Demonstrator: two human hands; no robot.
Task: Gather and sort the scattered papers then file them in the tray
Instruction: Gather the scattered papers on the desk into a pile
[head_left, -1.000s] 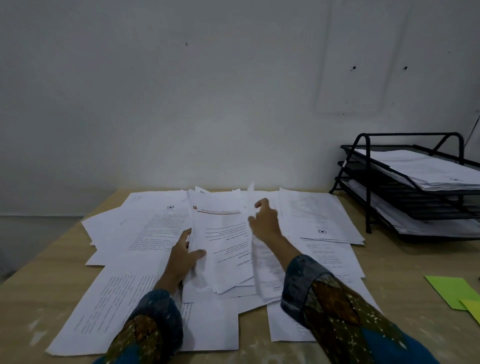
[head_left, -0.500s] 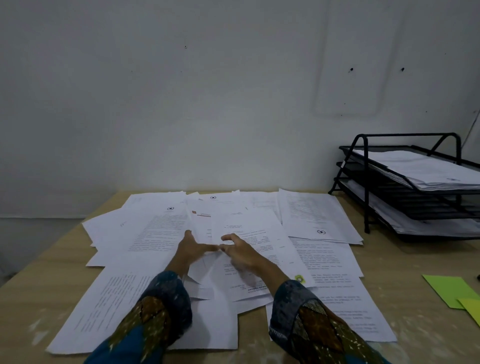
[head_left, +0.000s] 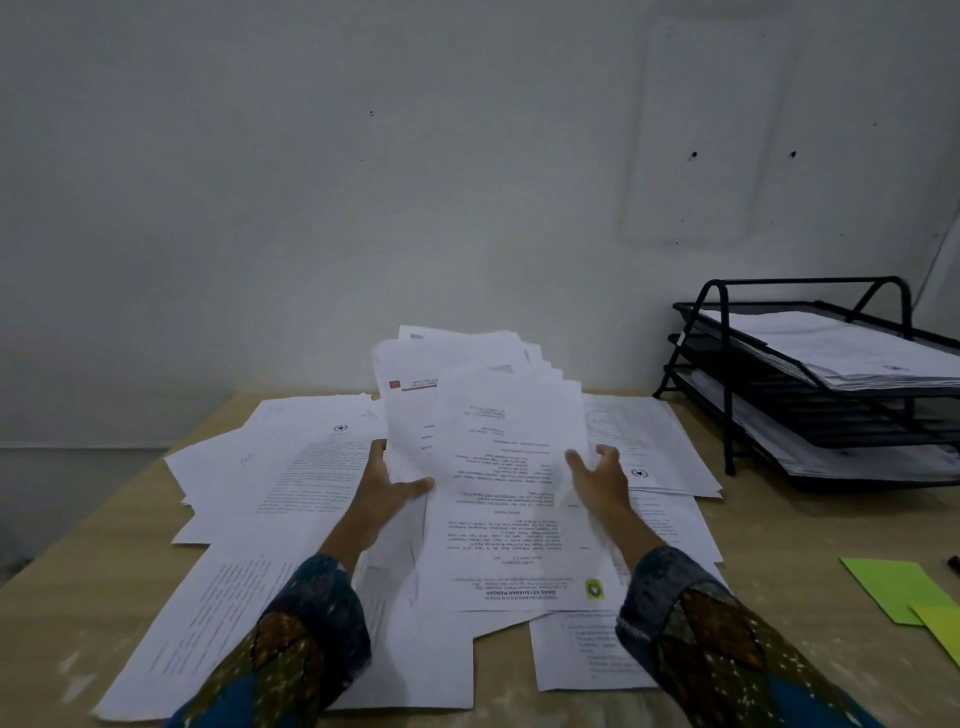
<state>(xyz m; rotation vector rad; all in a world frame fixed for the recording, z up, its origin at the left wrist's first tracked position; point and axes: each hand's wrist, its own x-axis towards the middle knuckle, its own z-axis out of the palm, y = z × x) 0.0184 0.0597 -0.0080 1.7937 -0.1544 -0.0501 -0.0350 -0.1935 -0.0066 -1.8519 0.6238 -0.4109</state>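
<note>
- A light wooden table (head_left: 98, 551) is carrying scattered white printed sheets (head_left: 291, 478), which are overlapping flat across its left and middle. One sheet at the far left is showing a small round black emblem; its text is too small to read.
- The left hand (head_left: 387, 491), in a patterned sleeve, is gripping the left edge of a fanned bundle of white printed sheets (head_left: 498, 441), with the thumb lying across the front and the fingers going behind.
- The bundle is standing raised over the table's middle, its lower end reaching down to the loose sheets; contact cannot be told.
- The front sheet is facing the camera upside down. Its letterhead is reading "DINAS KETAHANAN PANGAN" beside a yellow-green crest, and the body lines are illegible. A sheet behind it is showing a small red mark.
- The right hand (head_left: 597, 480) is clasping the bundle's right edge, thumb on the front and fingers curling round the side.
- A black wire-mesh three-tier tray (head_left: 729, 395) is standing at the table's right rear, well apart from the bundle. White papers are lying in its top and bottom tiers; the middle tier's contents are unclear.
- A lime-green paper rectangle (head_left: 893, 587) is lying near the right edge, touching a yellower slip (head_left: 943, 631).
</note>
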